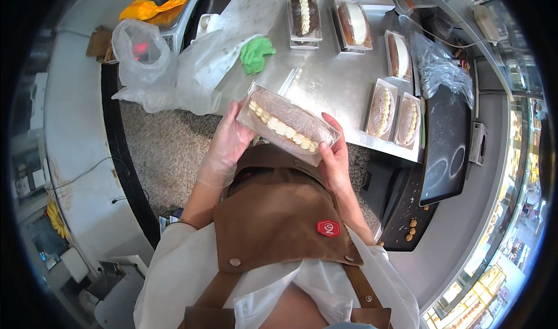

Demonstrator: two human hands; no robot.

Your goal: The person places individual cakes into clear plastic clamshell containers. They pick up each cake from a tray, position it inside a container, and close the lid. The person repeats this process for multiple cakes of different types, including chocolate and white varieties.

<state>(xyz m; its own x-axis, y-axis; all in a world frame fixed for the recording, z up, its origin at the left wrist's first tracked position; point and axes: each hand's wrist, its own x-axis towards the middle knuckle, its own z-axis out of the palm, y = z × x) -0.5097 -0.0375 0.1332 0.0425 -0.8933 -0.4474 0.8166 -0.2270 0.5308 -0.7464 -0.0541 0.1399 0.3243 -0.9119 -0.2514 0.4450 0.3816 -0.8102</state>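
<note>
Between my two hands I hold a clear plastic box (pixel 287 124) with a sugar-dusted, cream-filled bread roll inside. It hangs tilted over the near edge of the steel table, its left end higher in view. My left hand (pixel 233 137), in a thin clear glove, grips the left end. My right hand (pixel 335 159), which looks bare, holds the right end with the thumb on the near corner. Two boxes with similar dusted rolls (pixel 381 109) (pixel 409 121) stand at the table's right corner. Just beyond my box lies a clear plastic lid or box edge (pixel 287 81).
Farther back stand boxed rolls: one chocolate (pixel 304 17), two white-topped (pixel 355 24) (pixel 398 55). A green cloth (pixel 257 54), plastic bags (pixel 148 63) and a scale (pixel 183 22) with an orange bag (pixel 152 7) are at the left. Black baking trays (pixel 444 141) sit at the right.
</note>
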